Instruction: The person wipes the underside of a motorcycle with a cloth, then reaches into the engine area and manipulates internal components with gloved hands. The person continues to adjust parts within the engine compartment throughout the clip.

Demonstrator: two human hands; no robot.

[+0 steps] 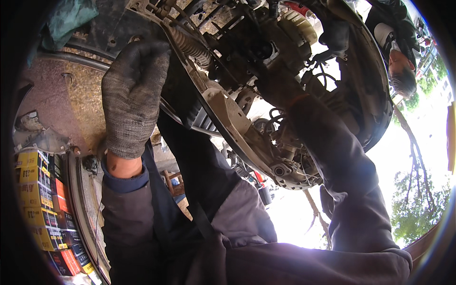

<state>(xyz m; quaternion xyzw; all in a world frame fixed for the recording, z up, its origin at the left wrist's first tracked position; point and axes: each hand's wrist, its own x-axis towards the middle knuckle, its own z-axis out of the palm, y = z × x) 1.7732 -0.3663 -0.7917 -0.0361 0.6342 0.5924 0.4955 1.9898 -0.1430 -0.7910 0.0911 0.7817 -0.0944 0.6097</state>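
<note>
My left hand (135, 97), in a worn grey knit glove with a dark coating, is raised at the left beside a metal frame. Its fingers are curled closed, and whatever they may hold is hidden. My right hand (278, 89) reaches deep among the dark parts of a greasy mechanical assembly (259, 45); shadow hides its fingers and anything in them. A coil spring (190, 47) sits between the two hands. Below my right hand runs a dusty tan metal rail (228, 111), with hoses and cables around it.
Another person (401, 71) is at the upper right, beyond a large curved dark panel (373, 95). Stacked yellow, black and orange boxes (40, 190) stand at the lower left. Green plastic sheeting (71, 19) lies at the upper left. Tree branches (415, 161) show at the right.
</note>
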